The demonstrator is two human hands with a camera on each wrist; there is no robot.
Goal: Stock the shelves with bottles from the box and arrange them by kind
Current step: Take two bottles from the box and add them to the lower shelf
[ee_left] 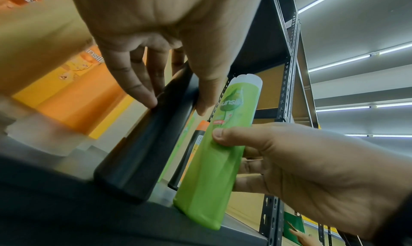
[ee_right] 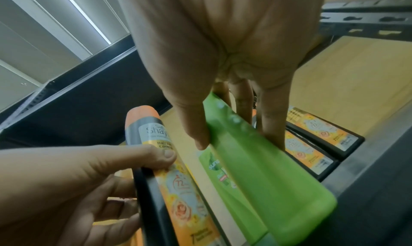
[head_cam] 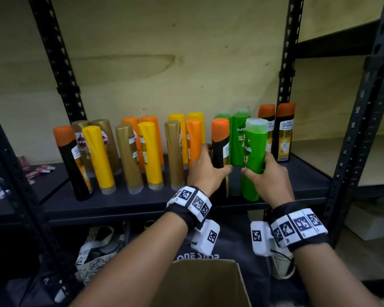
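Observation:
My left hand [head_cam: 205,171] grips a black bottle with an orange cap [head_cam: 220,142] standing near the front of the dark shelf [head_cam: 142,202]; the left wrist view shows thumb and fingers round its black body [ee_left: 138,144]. My right hand [head_cam: 268,178] grips a green Sunsilk bottle [head_cam: 253,151] just to the right of it, thumb on the front [ee_right: 256,161]. Both bottles stand upright at the shelf's front edge. Behind them stand two green bottles [head_cam: 238,138] and two black orange-capped bottles [head_cam: 283,131].
Gold, yellow and orange bottles [head_cam: 129,151] stand mixed along the shelf's left and middle, with another black orange-capped bottle [head_cam: 72,162] at far left. An open cardboard box [head_cam: 200,282] sits below my arms. Black rack uprights [head_cam: 350,134] frame the shelf.

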